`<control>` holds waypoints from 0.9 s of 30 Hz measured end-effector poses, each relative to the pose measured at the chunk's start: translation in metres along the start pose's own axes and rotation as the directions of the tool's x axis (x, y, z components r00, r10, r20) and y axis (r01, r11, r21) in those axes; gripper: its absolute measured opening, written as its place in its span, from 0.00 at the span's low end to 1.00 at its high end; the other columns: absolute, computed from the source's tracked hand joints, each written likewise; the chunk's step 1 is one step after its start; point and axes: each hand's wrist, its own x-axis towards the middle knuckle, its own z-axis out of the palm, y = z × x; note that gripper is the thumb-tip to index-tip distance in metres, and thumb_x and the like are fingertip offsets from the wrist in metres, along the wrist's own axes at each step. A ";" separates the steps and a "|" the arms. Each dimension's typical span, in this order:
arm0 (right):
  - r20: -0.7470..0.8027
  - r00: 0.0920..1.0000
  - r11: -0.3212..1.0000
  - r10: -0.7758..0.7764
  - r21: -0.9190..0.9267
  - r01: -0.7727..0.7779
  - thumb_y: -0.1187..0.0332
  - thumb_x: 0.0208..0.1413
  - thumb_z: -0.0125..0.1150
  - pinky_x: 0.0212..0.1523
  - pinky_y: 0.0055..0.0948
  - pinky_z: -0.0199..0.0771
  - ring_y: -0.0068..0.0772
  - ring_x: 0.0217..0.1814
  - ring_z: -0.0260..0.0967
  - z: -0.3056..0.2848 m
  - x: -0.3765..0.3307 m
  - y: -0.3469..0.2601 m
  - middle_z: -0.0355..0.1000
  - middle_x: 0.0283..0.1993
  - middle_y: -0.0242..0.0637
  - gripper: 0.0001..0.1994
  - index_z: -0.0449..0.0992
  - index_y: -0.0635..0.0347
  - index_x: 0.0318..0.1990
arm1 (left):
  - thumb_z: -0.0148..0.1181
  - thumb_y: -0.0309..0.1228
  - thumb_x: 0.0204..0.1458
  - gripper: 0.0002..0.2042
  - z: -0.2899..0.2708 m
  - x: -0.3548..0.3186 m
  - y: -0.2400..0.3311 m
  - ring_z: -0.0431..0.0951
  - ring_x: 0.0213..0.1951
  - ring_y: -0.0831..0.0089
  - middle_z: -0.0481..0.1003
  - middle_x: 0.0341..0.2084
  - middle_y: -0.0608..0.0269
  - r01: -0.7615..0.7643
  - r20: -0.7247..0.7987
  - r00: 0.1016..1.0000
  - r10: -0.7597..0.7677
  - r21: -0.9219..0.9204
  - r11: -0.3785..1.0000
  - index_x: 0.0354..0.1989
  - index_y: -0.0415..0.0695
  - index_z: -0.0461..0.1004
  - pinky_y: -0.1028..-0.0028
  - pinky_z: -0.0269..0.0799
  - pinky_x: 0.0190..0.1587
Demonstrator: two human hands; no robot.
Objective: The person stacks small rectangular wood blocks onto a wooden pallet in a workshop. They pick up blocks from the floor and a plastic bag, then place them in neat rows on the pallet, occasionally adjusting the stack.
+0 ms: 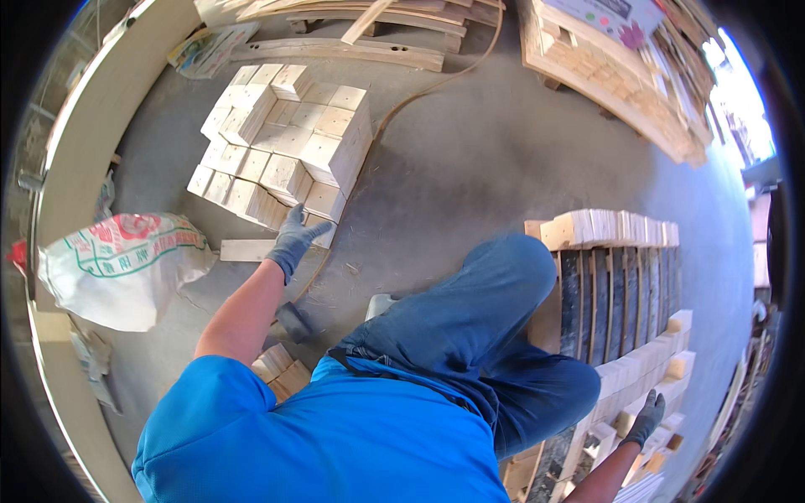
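My left hand (298, 239), in a grey glove, reaches to the near edge of a stack of pale wooden blocks (289, 138) on the floor. Its fingers are spread, and nothing shows in its grasp; whether the fingertips touch the blocks I cannot tell. On my other side, my right hand (647, 417), gloved the same way, is over rows of wooden blocks (625, 377) on a dark slatted pallet (616, 289). Its fingers are stretched out and hold nothing visible. Another row of blocks (612, 228) lines the pallet's far end.
A white printed sack (130, 264) slumps at the left. Next to my left forearm lie a dark block-shaped object (293, 323) and a few blocks (281, 369). A thin tan cord (402, 105) crosses the floor. Wooden pallets (344, 52) and a loaded pallet (616, 88) stand beyond.
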 end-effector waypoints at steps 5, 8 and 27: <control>-0.102 0.994 0.974 -0.039 0.219 0.061 0.59 0.68 0.62 0.67 0.36 0.66 0.44 0.64 0.70 -0.066 0.039 -0.049 0.72 0.65 0.56 0.29 0.67 0.75 0.66 | 0.76 0.51 0.48 0.52 0.005 0.017 -0.010 0.54 0.74 0.48 0.52 0.75 0.43 0.372 0.151 0.911 -0.384 -0.703 0.606 0.76 0.41 0.52 0.47 0.59 0.68; -0.184 0.975 0.954 -0.125 0.247 0.169 0.60 0.67 0.63 0.63 0.35 0.70 0.42 0.60 0.72 -0.088 0.055 -0.087 0.73 0.62 0.53 0.29 0.66 0.72 0.67 | 0.61 0.65 0.54 0.53 0.031 0.044 -0.021 0.41 0.78 0.48 0.38 0.79 0.47 0.393 0.258 0.905 -0.338 -0.812 0.431 0.79 0.47 0.44 0.41 0.48 0.71; 0.017 1.000 1.000 0.025 0.017 -0.025 0.62 0.66 0.65 0.68 0.36 0.64 0.44 0.66 0.68 -0.020 0.032 -0.079 0.71 0.66 0.54 0.28 0.68 0.74 0.66 | 0.57 0.69 0.54 0.50 0.081 0.158 0.033 0.44 0.78 0.53 0.45 0.78 0.52 0.209 0.153 0.906 -0.395 -0.973 0.102 0.79 0.57 0.44 0.38 0.39 0.74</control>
